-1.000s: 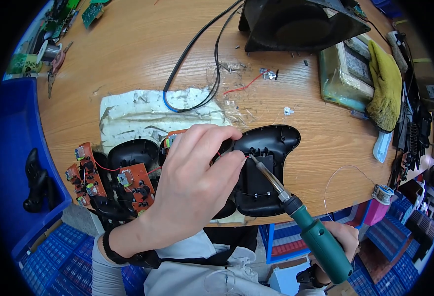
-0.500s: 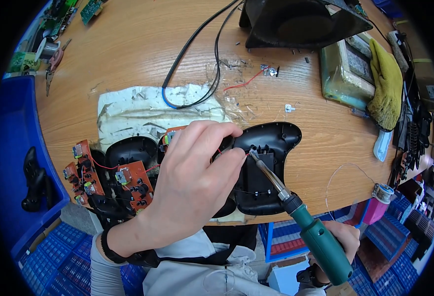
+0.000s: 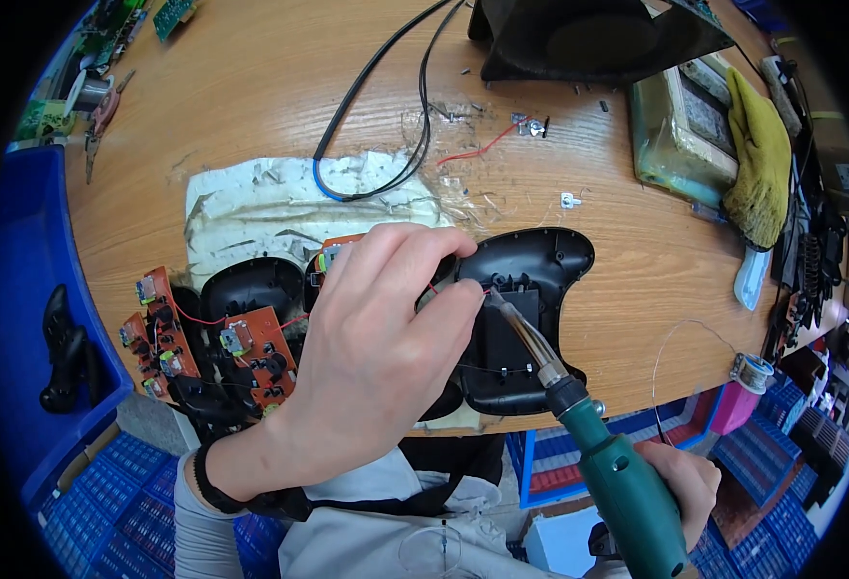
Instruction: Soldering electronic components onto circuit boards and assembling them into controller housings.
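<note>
My left hand (image 3: 376, 347) rests over a black game-controller shell (image 3: 531, 309) at the table's near edge, thumb and forefinger pinching a thin red wire (image 3: 482, 287) at the shell's inner compartment. My right hand (image 3: 675, 482) grips a green-handled soldering iron (image 3: 617, 473); its metal tip (image 3: 494, 299) touches the spot where the wire is pinched. Much of the shell's left half is hidden under my left hand.
Orange circuit boards (image 3: 251, 343) with wires and black shell parts lie at the left. A worn white cloth (image 3: 251, 207), black cables (image 3: 386, 87), a solder spool (image 3: 753, 370), a yellow cloth (image 3: 757, 159) on a tray, a black box (image 3: 588, 34) and blue crates (image 3: 19, 289) surround the wooden table (image 3: 251, 96).
The view has shifted slightly; both hands and the iron's tip stay at the same spot on the controller shell.
</note>
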The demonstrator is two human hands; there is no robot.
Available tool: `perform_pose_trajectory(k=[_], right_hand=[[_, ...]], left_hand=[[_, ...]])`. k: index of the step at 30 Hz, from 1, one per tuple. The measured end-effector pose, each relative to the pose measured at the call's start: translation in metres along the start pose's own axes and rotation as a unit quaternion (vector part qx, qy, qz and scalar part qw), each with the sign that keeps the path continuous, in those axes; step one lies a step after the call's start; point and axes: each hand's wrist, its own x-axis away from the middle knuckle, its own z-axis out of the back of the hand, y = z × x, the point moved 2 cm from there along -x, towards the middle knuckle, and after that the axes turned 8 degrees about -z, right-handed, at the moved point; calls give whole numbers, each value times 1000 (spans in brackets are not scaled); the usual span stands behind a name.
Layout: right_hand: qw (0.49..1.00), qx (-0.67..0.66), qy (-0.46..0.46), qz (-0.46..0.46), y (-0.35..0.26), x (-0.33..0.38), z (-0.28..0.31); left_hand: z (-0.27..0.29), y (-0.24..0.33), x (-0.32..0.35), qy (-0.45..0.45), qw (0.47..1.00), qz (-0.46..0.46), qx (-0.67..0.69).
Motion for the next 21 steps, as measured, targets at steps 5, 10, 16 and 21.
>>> perform_pose_trajectory(k=[5, 10, 16, 21], right_hand=[[996, -74, 22, -38, 6, 6, -4], [987, -149, 47, 30, 71, 37, -2], [872, -475, 17, -122, 83, 36, -20], [797, -578, -130, -123, 82, 15, -36]], left_hand=[[0, -1, 1, -6, 1000, -1, -7], [1, 1, -2, -4, 1000, 0, 6], [0, 2, -1, -3, 1000, 6, 14], [1, 2, 0, -1, 1000, 10, 8]])
